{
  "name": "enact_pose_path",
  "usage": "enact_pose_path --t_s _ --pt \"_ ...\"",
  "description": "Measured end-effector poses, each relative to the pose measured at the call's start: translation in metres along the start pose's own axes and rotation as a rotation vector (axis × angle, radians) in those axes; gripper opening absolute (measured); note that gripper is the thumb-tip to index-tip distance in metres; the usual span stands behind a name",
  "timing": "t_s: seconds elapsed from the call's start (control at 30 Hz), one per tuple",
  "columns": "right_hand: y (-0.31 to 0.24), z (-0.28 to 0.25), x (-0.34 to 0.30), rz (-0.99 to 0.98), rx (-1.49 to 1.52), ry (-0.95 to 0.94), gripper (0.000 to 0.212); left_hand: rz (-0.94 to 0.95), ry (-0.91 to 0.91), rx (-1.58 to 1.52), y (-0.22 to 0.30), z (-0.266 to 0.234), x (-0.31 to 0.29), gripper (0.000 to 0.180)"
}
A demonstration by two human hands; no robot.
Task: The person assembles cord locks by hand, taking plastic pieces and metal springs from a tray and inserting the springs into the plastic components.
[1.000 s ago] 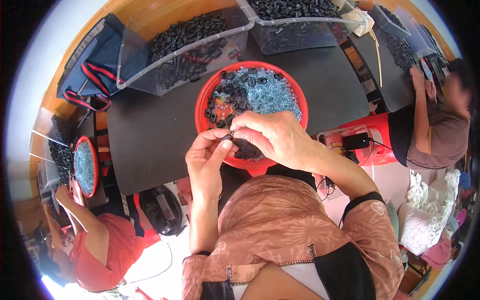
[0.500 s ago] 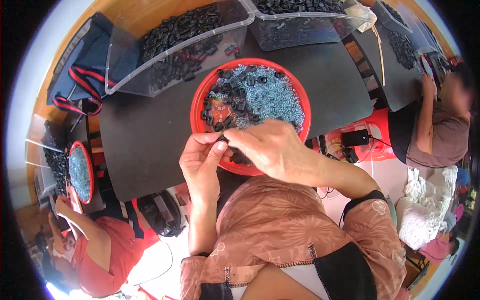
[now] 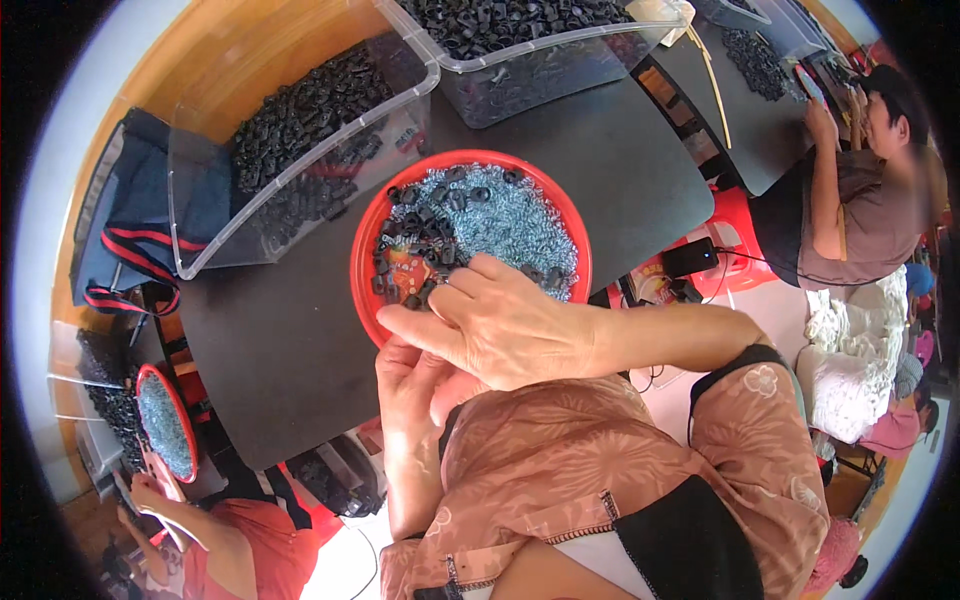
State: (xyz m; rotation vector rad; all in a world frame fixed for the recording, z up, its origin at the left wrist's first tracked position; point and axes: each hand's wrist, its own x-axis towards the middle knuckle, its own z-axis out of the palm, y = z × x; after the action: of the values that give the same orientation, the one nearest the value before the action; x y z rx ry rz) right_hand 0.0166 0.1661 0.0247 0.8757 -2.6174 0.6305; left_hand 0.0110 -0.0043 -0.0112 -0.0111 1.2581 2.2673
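Note:
Both hands meet at the near rim of a red round basin [image 3: 583,240]. My right hand [image 3: 515,325] crosses over my left hand [image 3: 408,385] and covers most of its fingertips. The fingers of both are bent and pressed together; whatever they hold is hidden under the right hand. Inside the basin lies a large heap of small silvery metal springs [image 3: 510,225]. Small black plastic parts [image 3: 425,225] are scattered over its left side, where some of the basin's printed bottom shows.
Beyond the basin, clear plastic bins [image 3: 300,230] of black parts stand on the dark table [image 3: 270,340]. A blue bag [image 3: 140,210] sits at the left. Co-workers sit on both sides, a person in red [image 3: 240,540] and a person in brown [image 3: 850,200]. A red stool [image 3: 735,230] holds a black device.
My right hand has moved left and nearer me, over my left fingers. The small black part pinched between my fingertips is now out of sight. The whole view has shifted and tilted somewhat.

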Motion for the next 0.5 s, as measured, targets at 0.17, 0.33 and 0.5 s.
enact_pose_path --t_s 0.17,0.33,0.5 --pt "0.006 -0.005 0.009 -0.183 -0.183 -0.029 0.06 -0.046 -0.009 -0.158 0.001 0.002 0.001 0.016" --pt "0.008 -0.001 0.004 -0.243 -0.355 -0.054 0.07 -0.015 -0.018 -0.167 -0.006 0.0 0.003 0.012" --pt "0.009 0.002 -0.005 -0.258 -0.275 0.025 0.07 -0.057 0.116 -0.043 0.001 0.005 0.006 0.009"
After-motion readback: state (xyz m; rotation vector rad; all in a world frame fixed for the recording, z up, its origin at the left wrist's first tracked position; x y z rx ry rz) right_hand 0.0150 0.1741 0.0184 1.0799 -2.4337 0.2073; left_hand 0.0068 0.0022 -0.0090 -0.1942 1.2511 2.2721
